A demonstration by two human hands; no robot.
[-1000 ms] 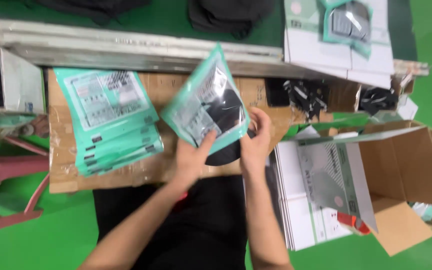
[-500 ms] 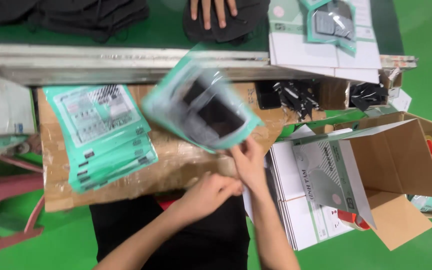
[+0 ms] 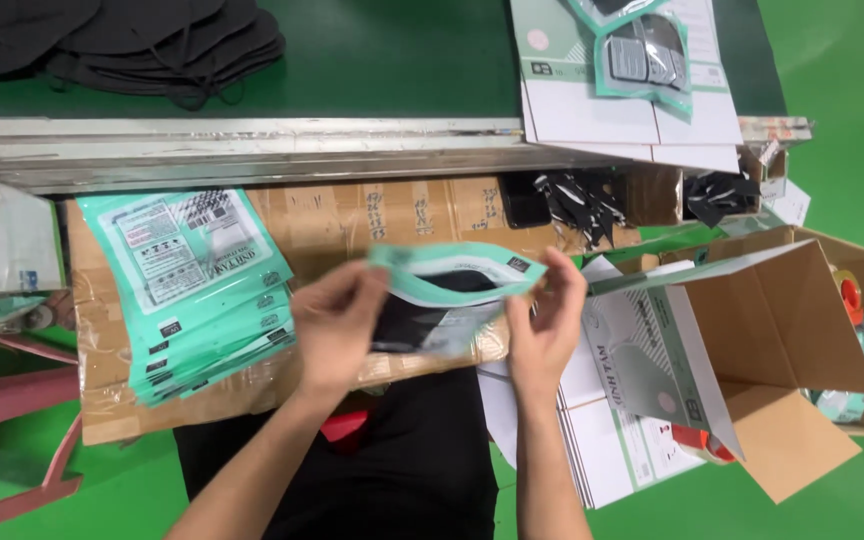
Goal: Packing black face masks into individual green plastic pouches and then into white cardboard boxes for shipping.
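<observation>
While both hands hover over the cardboard-covered counter [image 3: 372, 215], they've got a mint-green pouch [image 3: 452, 285] stretched between them with something black inside. The left hand [image 3: 337, 325] has its fingers [image 3: 367, 285] pinched shut on the pouch's left end, and the right hand [image 3: 544, 325] has its fingers [image 3: 560, 275] clamped on the right end, so the top edge runs pretty much level between them.

Just left of the left hand there's a fanned stack of flat green pouches [image 3: 192, 285], lying close to the counter's front edge. On the right it's tight: a pile of flat white cartons [image 3: 617, 420] sits right beside the right wrist, and an open cardboard box [image 3: 782, 330] is just past that. Up top, a metal rail [image 3: 242, 150] borders the counter, with black masks [image 3: 152, 45] heaped on the green surface beyond.
</observation>
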